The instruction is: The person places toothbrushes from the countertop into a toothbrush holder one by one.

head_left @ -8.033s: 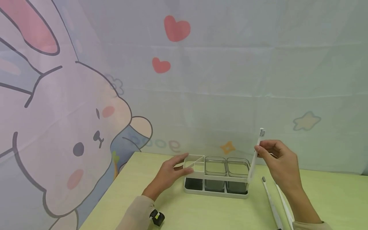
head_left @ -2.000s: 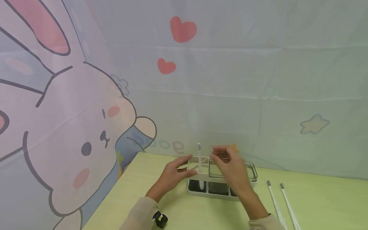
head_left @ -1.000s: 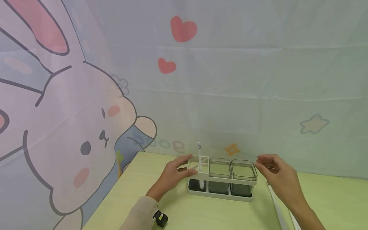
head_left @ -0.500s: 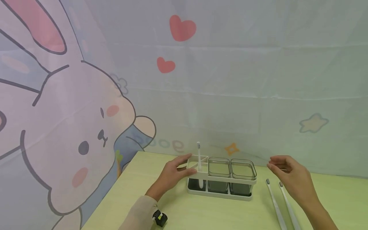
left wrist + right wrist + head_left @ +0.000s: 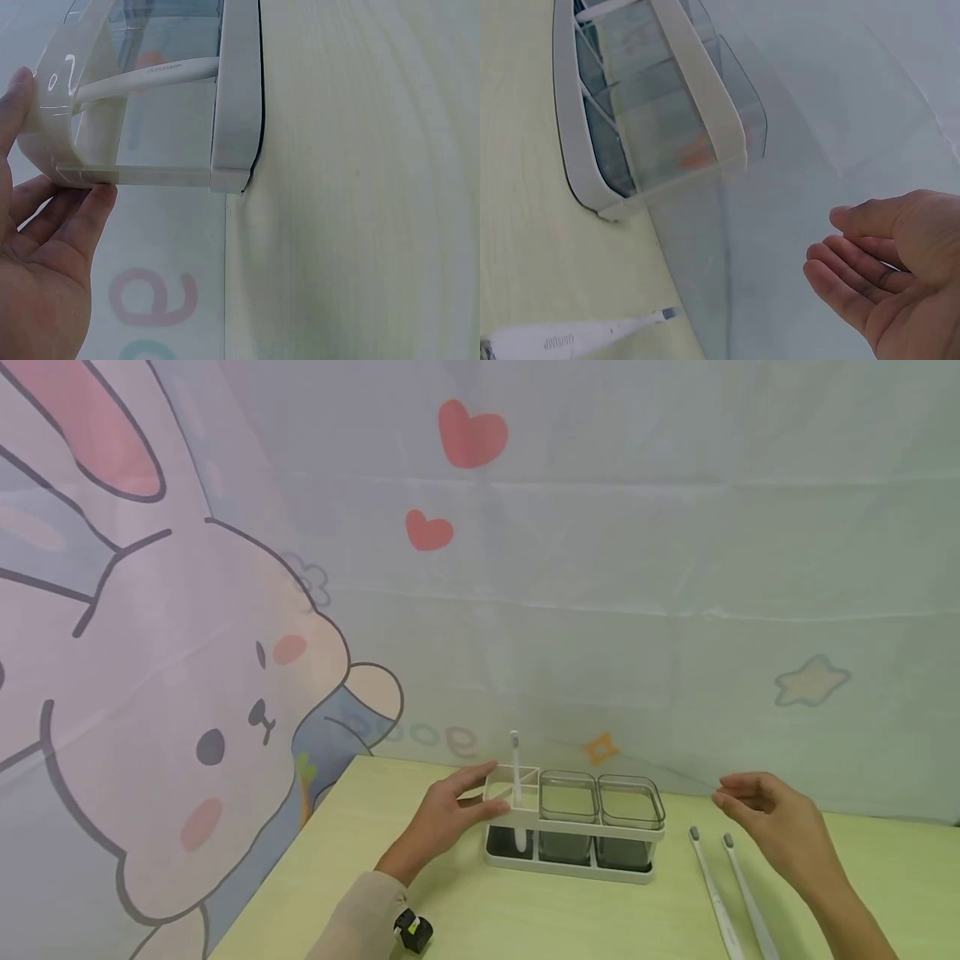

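A white toothbrush holder (image 5: 592,870) with divided slots stands on the table. My left hand (image 5: 442,814) grips its left end, thumb at the front and fingers behind; the left wrist view shows them on the upper rim (image 5: 52,97). A white toothbrush (image 5: 517,781) stands upright in one of the left slots. Two clear grey cups (image 5: 567,845) sit side by side in the holder. My right hand (image 5: 783,831) hovers right of the holder, fingers loosely bent, holding nothing. Below it, two white toothbrushes (image 5: 712,891) with grey bristles lie side by side on the table.
The light green table (image 5: 540,918) meets a hanging backdrop cloth (image 5: 600,568) printed with a rabbit, hearts and stars, close behind the holder. A small black device (image 5: 413,931) shows beside my left sleeve.
The right hand first held a toothbrush right of the holder. That toothbrush now stands in the left slot, released, and the right hand has moved back rightward. The left hand stays on the holder.
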`<move>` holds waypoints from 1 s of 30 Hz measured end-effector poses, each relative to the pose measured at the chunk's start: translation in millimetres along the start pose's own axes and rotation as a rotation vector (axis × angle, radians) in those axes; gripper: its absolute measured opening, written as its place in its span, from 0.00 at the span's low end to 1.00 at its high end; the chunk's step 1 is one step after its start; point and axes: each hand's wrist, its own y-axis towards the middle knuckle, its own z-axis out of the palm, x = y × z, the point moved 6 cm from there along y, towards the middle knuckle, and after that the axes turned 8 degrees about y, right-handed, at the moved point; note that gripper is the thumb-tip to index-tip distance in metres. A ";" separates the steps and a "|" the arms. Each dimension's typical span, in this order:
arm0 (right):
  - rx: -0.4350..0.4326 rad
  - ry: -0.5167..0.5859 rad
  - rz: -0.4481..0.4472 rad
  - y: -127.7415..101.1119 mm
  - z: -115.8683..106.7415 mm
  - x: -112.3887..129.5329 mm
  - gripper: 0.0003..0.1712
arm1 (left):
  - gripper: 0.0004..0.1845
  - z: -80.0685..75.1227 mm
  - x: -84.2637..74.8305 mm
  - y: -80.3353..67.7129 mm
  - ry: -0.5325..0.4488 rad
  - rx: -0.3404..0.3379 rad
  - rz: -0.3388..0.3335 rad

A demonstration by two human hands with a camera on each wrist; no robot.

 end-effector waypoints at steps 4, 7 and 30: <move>0.074 0.020 0.059 1.1 -1.3 -12.1 0.28 | 0.36 -0.5 0.4 -1.1 -0.006 0.002 -0.009; 0.120 0.028 0.093 0.9 -2.0 -20.4 0.29 | 0.36 -0.5 0.4 -1.9 -0.007 0.007 -0.016; 0.302 0.170 0.309 -4.6 1.6 -72.6 0.29 | 0.37 -1.1 -2.5 -2.7 -0.003 0.015 -0.008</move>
